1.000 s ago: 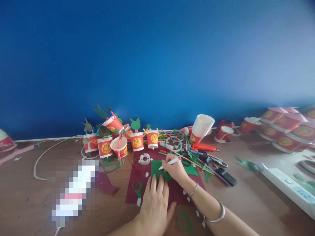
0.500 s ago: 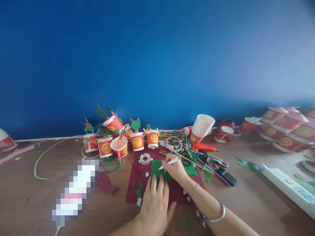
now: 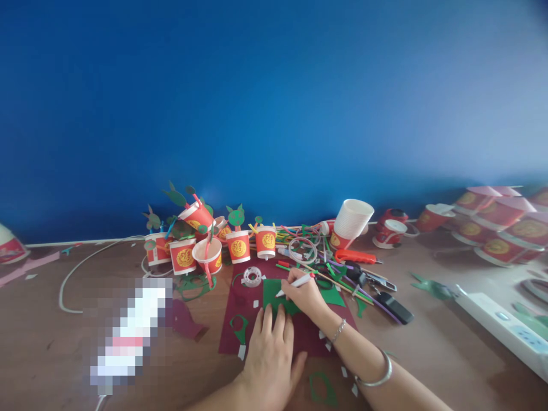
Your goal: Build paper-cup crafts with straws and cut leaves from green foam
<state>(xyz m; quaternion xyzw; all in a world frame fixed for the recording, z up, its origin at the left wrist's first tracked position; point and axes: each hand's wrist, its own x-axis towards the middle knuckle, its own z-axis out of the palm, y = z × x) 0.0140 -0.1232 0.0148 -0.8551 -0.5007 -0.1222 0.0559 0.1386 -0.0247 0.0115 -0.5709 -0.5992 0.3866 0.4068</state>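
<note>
My right hand (image 3: 306,297) grips a white marker (image 3: 296,283) with a red end, its tip down on a sheet of green paper (image 3: 271,290). Flat and with fingers stretched out, my left hand (image 3: 269,354) presses on the lower edge of the green sheet. Beneath both lies a dark red sheet (image 3: 229,302). On this red sheet rest a roll of clear tape (image 3: 252,277), a green paper scrap with a hole (image 3: 238,329) and small white bits. Scissors handles (image 3: 324,283) show partly just behind my right hand.
Decorated red paper cups (image 3: 184,257) stand at the back left; a stack of white-rimmed cups (image 3: 351,220) leans further right. An orange utility knife (image 3: 357,256) and black key fob (image 3: 394,308) lie right of my hand. A power strip (image 3: 505,325) is far right, a blurred-out object (image 3: 132,337) left.
Almost nothing differs. Both hands, the marker and the green sheet are in nearly the same places.
</note>
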